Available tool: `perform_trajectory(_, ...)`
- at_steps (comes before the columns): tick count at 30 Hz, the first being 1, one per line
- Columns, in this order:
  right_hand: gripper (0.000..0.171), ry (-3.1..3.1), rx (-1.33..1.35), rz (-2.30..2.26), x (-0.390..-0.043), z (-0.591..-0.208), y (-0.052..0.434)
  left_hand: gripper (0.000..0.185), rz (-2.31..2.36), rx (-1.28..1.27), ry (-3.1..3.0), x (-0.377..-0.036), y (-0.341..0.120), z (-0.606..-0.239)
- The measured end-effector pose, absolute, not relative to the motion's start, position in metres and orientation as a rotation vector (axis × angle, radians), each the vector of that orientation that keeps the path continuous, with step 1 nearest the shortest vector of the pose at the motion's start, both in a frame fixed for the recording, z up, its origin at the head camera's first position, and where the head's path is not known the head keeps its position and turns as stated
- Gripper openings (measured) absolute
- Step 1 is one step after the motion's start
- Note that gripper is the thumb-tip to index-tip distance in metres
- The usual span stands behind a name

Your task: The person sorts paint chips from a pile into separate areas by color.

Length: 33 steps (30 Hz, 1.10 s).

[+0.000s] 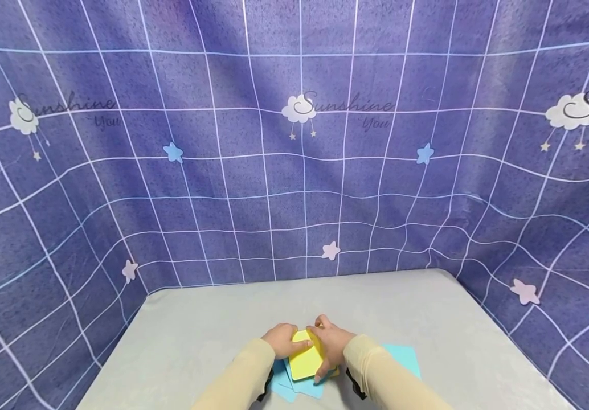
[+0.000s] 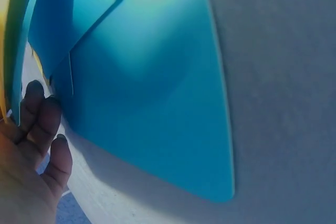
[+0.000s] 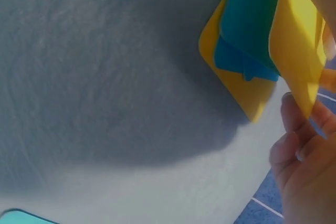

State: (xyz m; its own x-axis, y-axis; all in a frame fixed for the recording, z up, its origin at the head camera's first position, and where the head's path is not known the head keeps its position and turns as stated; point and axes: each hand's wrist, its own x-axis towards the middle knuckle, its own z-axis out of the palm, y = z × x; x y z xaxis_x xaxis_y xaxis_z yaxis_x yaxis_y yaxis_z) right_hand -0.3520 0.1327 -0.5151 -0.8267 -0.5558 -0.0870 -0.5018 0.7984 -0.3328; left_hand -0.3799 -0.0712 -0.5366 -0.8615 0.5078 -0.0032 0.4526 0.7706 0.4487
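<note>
Both hands hold a yellow card with rounded corners, tilted above a loose pile of cards. My left hand pinches its left side, thumb lying across the face. On the opposite side my right hand grips it, fingers at the far edge and thumb low near the front. Yellow and blue edges show together beside the left fingers in the left wrist view. Underneath, blue cards overlap on the table. The right wrist view shows another yellow card beneath blue ones.
Partly behind the right forearm lies a separate light-blue card. The pale grey table extends around the pile. A blue-purple gridded curtain hangs behind the table and along both sides.
</note>
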Motion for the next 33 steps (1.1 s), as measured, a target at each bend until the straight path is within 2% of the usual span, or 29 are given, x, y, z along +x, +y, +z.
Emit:
perform_trajectory(6, 0.109, 2.809, -0.856, -0.399, -0.350, -0.514, 0.128, 0.053, 0.643, 0.715, 2.843, -0.378, -0.075, -0.536)
perform_trajectory(9, 0.106, 2.828, -0.879, -0.406, -0.349, -0.513, 0.127, 0.071, 0.549, 0.740, 2.888, -0.376, -0.077, -0.536)
perform_trajectory(12, 0.102, 2.852, -0.916, -0.435, -0.350, -0.513, 0.127, 0.095, 0.374, 0.869, 2.928, -0.373, -0.078, -0.537)
perform_trajectory(15, 0.101, 2.869, -0.942, -0.472, -0.350, -0.513, 0.127, 0.106, 0.258, 0.956, 2.932, -0.368, -0.081, -0.533)
perform_trajectory(24, 0.105, 2.853, -0.918, -0.498, -0.352, -0.516, 0.112, 0.102, 0.253, 0.944, 2.961, -0.359, -0.104, -0.522)
perform_trajectory(33, 0.101, 2.833, -1.001, -0.382, -0.354, -0.507, 0.089, 0.100, 0.228, 0.919, 3.011, -0.348, -0.139, -0.515)
